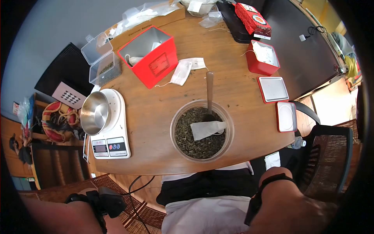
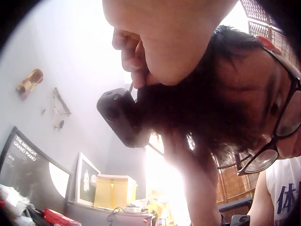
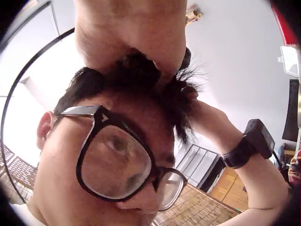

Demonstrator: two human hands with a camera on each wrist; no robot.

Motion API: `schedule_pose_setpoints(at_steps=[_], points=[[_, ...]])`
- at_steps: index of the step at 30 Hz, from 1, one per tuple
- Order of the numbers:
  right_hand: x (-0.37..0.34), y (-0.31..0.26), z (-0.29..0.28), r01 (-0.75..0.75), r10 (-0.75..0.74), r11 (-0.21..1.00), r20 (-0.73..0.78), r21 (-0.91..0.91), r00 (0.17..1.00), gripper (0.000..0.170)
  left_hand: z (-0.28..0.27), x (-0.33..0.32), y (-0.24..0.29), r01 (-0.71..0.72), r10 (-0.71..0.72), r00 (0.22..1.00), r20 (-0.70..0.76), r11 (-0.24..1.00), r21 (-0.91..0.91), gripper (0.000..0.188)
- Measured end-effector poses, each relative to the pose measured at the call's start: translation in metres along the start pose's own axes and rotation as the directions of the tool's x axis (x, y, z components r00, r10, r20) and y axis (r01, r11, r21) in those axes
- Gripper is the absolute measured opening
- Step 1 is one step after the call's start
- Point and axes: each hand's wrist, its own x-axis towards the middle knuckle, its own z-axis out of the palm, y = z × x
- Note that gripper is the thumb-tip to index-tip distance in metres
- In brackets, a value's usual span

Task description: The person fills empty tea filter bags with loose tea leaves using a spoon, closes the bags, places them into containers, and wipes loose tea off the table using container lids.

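Note:
Both hands are raised to the person's head. In the left wrist view, the left hand (image 2: 164, 37) is at the top, with bent fingers beside a black camera (image 2: 115, 110). The right wrist view shows the right hand (image 3: 131, 33) against dark hair, its fingertips hidden, and the left hand (image 3: 204, 115) at the hair's other side. What either hand grips is unclear. Only strapped forearms show low in the head view. On the table, a clear tub (image 1: 174, 142) holds dried leaves (image 1: 194, 146), a spoon (image 1: 210, 91) and a white pouch (image 1: 206, 130).
A scale (image 1: 111, 146) bearing a steel bowl (image 1: 94, 113) stands at the table's left. Behind are an open red tin (image 1: 156, 62), white pouches (image 1: 181, 73) and a clear box (image 1: 105, 70). At right are a smaller red tin (image 1: 263, 62), two lids (image 1: 273, 89) and a chair (image 1: 331, 156).

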Motion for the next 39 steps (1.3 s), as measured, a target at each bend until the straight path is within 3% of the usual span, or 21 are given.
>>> schedule_pose_setpoints(at_steps=[6, 9, 11, 15, 19, 21, 24, 26, 28, 30, 31, 32, 35, 36, 39], points=[[0.019, 0.017, -0.017, -0.028, 0.027, 1.000, -0.053, -0.003, 0.998, 0.026, -0.006, -0.013, 0.029, 0.013, -0.014, 0.999, -0.030, 1.000, -0.018, 0.053], [0.021, 0.016, -0.023, -0.020, 0.020, 1.000, -0.077, -0.003, 0.997, 0.025, -0.019, -0.044, 0.083, 0.034, -0.035, 0.999, -0.027, 0.999, -0.030, 0.053], [-0.004, -0.002, 0.004, -0.019, 0.018, 1.000, -0.092, -0.004, 0.996, 0.024, -0.031, -0.073, 0.133, 0.044, -0.045, 0.999, -0.027, 0.998, -0.037, 0.053], [-0.003, 0.000, 0.008, -0.020, 0.020, 1.000, -0.127, 0.005, 0.992, 0.023, -0.065, -0.146, 0.268, 0.071, -0.072, 0.997, -0.038, 0.996, -0.048, 0.053], [-0.003, -0.004, 0.007, -0.025, 0.030, 0.999, -0.137, 0.038, 0.990, 0.022, -0.100, -0.231, 0.447, 0.103, -0.104, 0.993, -0.050, 0.994, -0.024, 0.053], [-0.021, -0.020, 0.034, -0.081, 0.088, 0.995, -0.123, 0.063, 0.989, 0.022, -0.091, -0.293, 0.541, 0.088, -0.086, 0.992, -0.090, 0.996, 0.017, 0.053], [-0.039, -0.022, 0.046, -0.012, 0.014, 1.000, -0.143, 0.017, 0.990, 0.021, -0.177, -0.348, 0.679, 0.112, -0.112, 0.994, -0.019, 0.993, -0.028, 0.053], [-0.034, -0.024, 0.043, -0.018, 0.020, 1.000, -0.171, 0.013, 0.985, 0.020, -0.206, -0.397, 0.763, 0.119, -0.120, 0.992, -0.030, 0.992, -0.046, 0.053], [0.005, -0.012, 0.000, -0.032, 0.033, 0.999, -0.199, 0.008, 0.979, 0.020, -0.225, -0.438, 0.822, 0.121, -0.124, 0.991, -0.045, 0.991, -0.063, 0.053], [-0.008, -0.016, 0.012, -0.036, 0.040, 0.999, -0.210, 0.022, 0.977, 0.019, -0.218, -0.439, 0.834, 0.135, -0.139, 0.989, -0.054, 0.989, -0.058, 0.053], [-0.029, -0.026, 0.033, -0.034, 0.039, 0.999, -0.217, 0.024, 0.975, 0.019, -0.210, -0.419, 0.801, 0.143, -0.146, 0.988, -0.054, 0.988, -0.060, 0.053], [-0.014, -0.018, 0.015, -0.034, 0.039, 0.999, -0.227, 0.024, 0.973, 0.019, -0.208, -0.412, 0.785, 0.148, -0.152, 0.987, -0.056, 0.987, -0.066, 0.053], [-0.023, -0.030, 0.030, -0.047, 0.053, 0.999, -0.279, 0.028, 0.959, 0.018, -0.208, -0.415, 0.772, 0.164, -0.173, 0.981, -0.083, 0.982, -0.098, 0.053], [-0.002, -0.020, 0.006, -0.069, 0.077, 0.997, -0.277, 0.036, 0.958, 0.018, -0.186, -0.419, 0.757, 0.157, -0.165, 0.981, -0.101, 0.984, -0.085, 0.053], [-0.004, -0.028, 0.019, -0.142, 0.155, 0.988, -0.266, 0.067, 0.951, 0.018, -0.125, -0.449, 0.751, 0.136, -0.141, 0.977, -0.160, 0.990, -0.042, 0.053]])
